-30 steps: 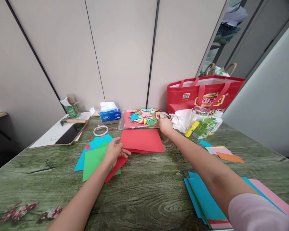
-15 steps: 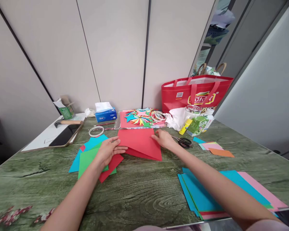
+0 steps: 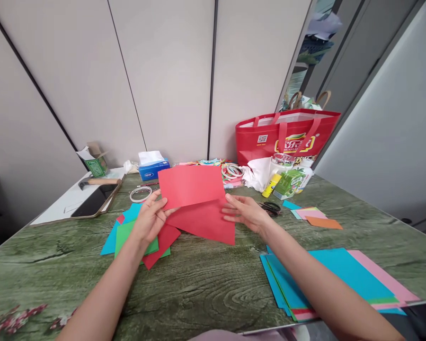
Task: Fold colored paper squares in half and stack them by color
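Note:
In front of me is red paper (image 3: 193, 187), its upper layer raised and tilted above a lower red layer (image 3: 208, 222); I cannot tell whether the two are joined. My left hand (image 3: 151, 218) grips the upper layer's left edge, thumb in front and fingers behind. At the right corner of that layer, my right hand (image 3: 246, 211) has its thumb tip on the paper, the other fingers loosely spread below it. Green paper (image 3: 126, 232) and blue paper (image 3: 110, 241) lie beside and under my left forearm, with another red piece (image 3: 166, 241).
Stacked coloured sheets (image 3: 341, 274) lie at the front right. Scissors (image 3: 270, 208), a glue stick (image 3: 271, 184) and a green carton (image 3: 289, 183) are right of centre. A red bag (image 3: 252, 149) stands behind. Tape (image 3: 140, 193), a tissue box (image 3: 152, 170) and a phone (image 3: 94, 201) are leftward.
The red paper's upper layer has been raised and tilted up, parting from the lower layer. My right hand has moved down slightly, its fingers spreading; my left hand has shifted slightly left.

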